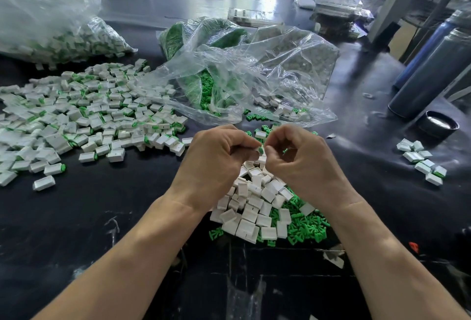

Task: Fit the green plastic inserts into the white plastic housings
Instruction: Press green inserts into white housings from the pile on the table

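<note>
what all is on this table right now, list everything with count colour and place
white housings: a heap, white, under the hands
green inserts: a heap, green, beside that heap on the right
finished pieces: a large spread, white with green ends, left side of table
small cluster of pieces: about ten, white and green, right side
open plastic bag: one, clear, centre, green inserts and white housings inside
full plastic bag: one, clear, far left
flask: one, dark, right
flask lid: one, dark, beside flask
table: one, black
left hand: holding a white housing
right hand: pinching a green insert at the housing
</note>
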Available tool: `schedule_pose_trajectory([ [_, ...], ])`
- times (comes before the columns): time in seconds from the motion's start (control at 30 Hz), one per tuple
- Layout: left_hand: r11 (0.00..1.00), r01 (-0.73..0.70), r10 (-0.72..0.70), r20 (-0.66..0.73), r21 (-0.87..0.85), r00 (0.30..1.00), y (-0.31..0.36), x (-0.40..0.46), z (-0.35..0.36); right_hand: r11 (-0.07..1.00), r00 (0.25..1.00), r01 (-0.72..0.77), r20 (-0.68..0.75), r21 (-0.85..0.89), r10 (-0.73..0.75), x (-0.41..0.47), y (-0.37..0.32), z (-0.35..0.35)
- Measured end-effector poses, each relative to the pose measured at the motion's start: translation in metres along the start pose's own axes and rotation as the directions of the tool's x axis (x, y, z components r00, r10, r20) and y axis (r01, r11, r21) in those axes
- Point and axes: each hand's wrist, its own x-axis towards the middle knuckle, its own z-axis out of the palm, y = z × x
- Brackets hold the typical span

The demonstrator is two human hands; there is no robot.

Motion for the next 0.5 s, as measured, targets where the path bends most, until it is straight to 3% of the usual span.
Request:
schedule_pose_trajectory([
  [0.5,0.993,0.083,-0.082,0.025,-0.078,0.996,-0.0049,0.0009,-0.0035,0.997,1.0,-0.021,0.014,0.073,0.02,-0.0017,0.0084,0.0019],
])
